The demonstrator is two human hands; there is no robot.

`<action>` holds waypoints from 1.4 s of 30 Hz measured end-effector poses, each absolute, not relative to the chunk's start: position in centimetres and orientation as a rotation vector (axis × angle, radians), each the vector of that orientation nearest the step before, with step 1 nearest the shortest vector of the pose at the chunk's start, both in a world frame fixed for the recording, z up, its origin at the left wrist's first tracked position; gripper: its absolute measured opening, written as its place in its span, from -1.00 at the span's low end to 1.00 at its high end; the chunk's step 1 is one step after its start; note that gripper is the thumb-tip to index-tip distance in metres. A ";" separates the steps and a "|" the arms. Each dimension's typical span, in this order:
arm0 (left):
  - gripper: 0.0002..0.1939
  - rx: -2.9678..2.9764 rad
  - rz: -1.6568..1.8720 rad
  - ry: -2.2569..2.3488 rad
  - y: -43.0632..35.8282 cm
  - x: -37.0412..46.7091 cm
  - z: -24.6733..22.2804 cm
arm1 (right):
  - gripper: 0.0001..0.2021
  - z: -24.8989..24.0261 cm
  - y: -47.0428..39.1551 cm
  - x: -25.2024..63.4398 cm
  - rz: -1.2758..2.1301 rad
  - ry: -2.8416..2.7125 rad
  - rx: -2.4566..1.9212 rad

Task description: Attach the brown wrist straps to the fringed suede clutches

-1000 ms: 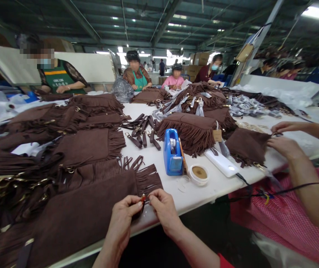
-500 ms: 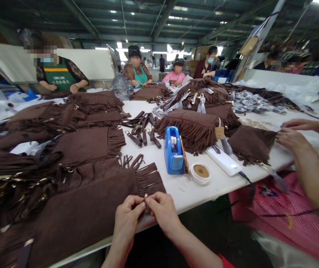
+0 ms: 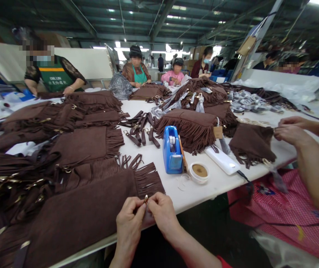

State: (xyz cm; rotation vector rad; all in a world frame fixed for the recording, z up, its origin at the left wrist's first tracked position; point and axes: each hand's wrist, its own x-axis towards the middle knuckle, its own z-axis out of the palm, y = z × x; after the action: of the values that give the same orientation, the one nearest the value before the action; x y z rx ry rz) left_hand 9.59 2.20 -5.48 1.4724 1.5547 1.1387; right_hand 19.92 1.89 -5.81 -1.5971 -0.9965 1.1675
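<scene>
At the table's front edge, my left hand (image 3: pixel 130 219) and my right hand (image 3: pixel 163 214) meet, thumbs and fingers pinched together on a small gold metal piece (image 3: pixel 146 198). Its lower part is hidden by the fingertips. Just behind and to the left lies a dark brown suede bag (image 3: pixel 86 208), its fringe (image 3: pixel 149 178) fanned out close beyond my hands. A dark strap end with a gold stud (image 3: pixel 24 247) rests on the bag's near left corner.
A blue tape dispenser (image 3: pixel 172 150), a round tub of brown paste (image 3: pixel 199 172) and a white power bank (image 3: pixel 222 160) stand ahead right. Fringed bags (image 3: pixel 187 124) are piled behind. At right, a neighbour's hands (image 3: pixel 293 130) hold a bag. People sit across the table.
The gold piece between my fingers shows a little more and stands more upright. The neighbour's bag at right has turned slightly. Across the table at left, a person's hands have moved lower.
</scene>
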 end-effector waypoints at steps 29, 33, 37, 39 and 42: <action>-0.87 1.348 1.006 1.439 2.6 8.6 -5.5 | -0.95 -4.7 0.5 21.3 1.250 -1.104 -1.384; -0.85 1.651 0.980 1.349 2.3 8.3 -6.3 | -0.89 -4.5 0.4 21.7 1.503 -0.733 -1.196; -0.83 1.905 1.048 1.326 1.8 8.7 -6.9 | -0.85 -4.7 0.5 22.1 1.683 -0.366 -1.089; -0.82 2.015 1.074 1.318 1.6 8.9 -7.1 | -0.85 -4.6 0.8 22.2 1.706 -0.297 -1.098; -0.80 2.178 1.108 1.309 1.3 9.1 -7.6 | -0.85 -4.2 1.2 22.4 1.723 -0.251 -1.134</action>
State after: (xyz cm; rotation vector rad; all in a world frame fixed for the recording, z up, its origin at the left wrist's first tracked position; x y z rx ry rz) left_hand 9.08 1.34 -7.59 2.1776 1.3085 1.1081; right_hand 22.42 1.25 -4.24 -1.1336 -0.2513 1.7233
